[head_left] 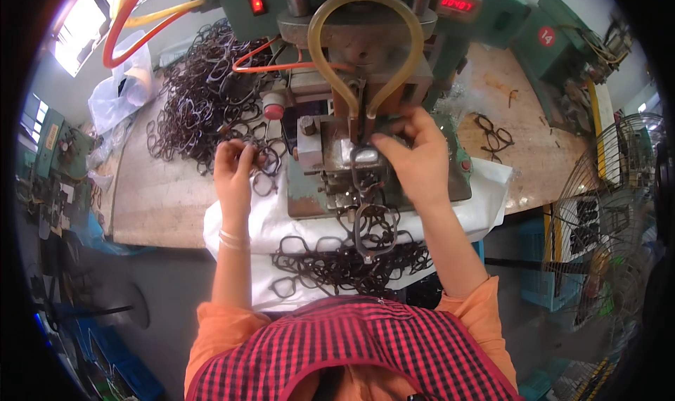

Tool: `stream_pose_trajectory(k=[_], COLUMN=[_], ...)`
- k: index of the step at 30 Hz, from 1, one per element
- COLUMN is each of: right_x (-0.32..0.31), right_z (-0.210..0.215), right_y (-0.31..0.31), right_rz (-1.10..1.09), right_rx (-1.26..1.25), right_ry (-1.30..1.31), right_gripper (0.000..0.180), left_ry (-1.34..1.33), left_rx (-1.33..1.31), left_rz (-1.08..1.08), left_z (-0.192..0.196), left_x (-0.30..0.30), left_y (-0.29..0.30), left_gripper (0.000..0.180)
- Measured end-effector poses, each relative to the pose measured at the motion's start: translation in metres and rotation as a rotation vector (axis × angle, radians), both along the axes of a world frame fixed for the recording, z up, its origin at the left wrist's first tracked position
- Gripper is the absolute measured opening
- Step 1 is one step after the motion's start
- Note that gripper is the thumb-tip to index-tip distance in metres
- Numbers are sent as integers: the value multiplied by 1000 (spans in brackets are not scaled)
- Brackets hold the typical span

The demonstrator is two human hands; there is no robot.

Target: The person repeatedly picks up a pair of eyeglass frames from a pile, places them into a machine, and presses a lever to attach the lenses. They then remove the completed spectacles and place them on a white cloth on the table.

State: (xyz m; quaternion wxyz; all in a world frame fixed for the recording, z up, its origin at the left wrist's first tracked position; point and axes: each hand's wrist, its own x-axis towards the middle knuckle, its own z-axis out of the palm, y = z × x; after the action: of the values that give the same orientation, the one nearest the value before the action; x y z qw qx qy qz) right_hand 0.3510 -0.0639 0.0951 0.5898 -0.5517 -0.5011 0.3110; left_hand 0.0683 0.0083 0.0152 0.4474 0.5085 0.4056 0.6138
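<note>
My right hand (pixel 415 158) presses a dark eyeglass frame (pixel 365 155) onto the metal die of a green press machine (pixel 365 70), fingers pinched on the frame's right side. My left hand (pixel 235 165) is closed on another dark frame (pixel 266 163) at the edge of a big heap of frames (pixel 204 99) left of the machine. A single frame (pixel 373 232) hangs or falls below the die toward a pile of finished frames (pixel 344 264) lying on a white cloth (pixel 242 225) in front of me.
A wooden bench (pixel 162 197) carries the machine. A curved yellowish tube (pixel 365 21) and orange hoses (pixel 126 28) loop over it. A few loose frames (pixel 496 137) lie at right. A metal fan guard (pixel 612 211) stands at far right; a plastic bag (pixel 123 85) at far left.
</note>
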Motion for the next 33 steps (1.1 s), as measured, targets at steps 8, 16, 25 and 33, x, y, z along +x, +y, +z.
stream_pose_trajectory(k=[8,16,25,33], right_x=[-21,-30,84,73], right_z=[-3,14,-80,-101], right_y=[-4,-34,-53,-26], right_rz=[75,113,-428,-482], right_rx=[72,113,-130,-160], right_ry=[329,211,-328,-1028], right_gripper=[63,60,40,19], left_ry=[-174,-117,736,722], left_rx=[652,763,1415,1181], left_rz=[-170,-257,-327,-399], left_z=[118,104,78,75], left_x=[54,77,92,78], left_y=[-40,-42,-47,-66], left_gripper=[19,18,18,18])
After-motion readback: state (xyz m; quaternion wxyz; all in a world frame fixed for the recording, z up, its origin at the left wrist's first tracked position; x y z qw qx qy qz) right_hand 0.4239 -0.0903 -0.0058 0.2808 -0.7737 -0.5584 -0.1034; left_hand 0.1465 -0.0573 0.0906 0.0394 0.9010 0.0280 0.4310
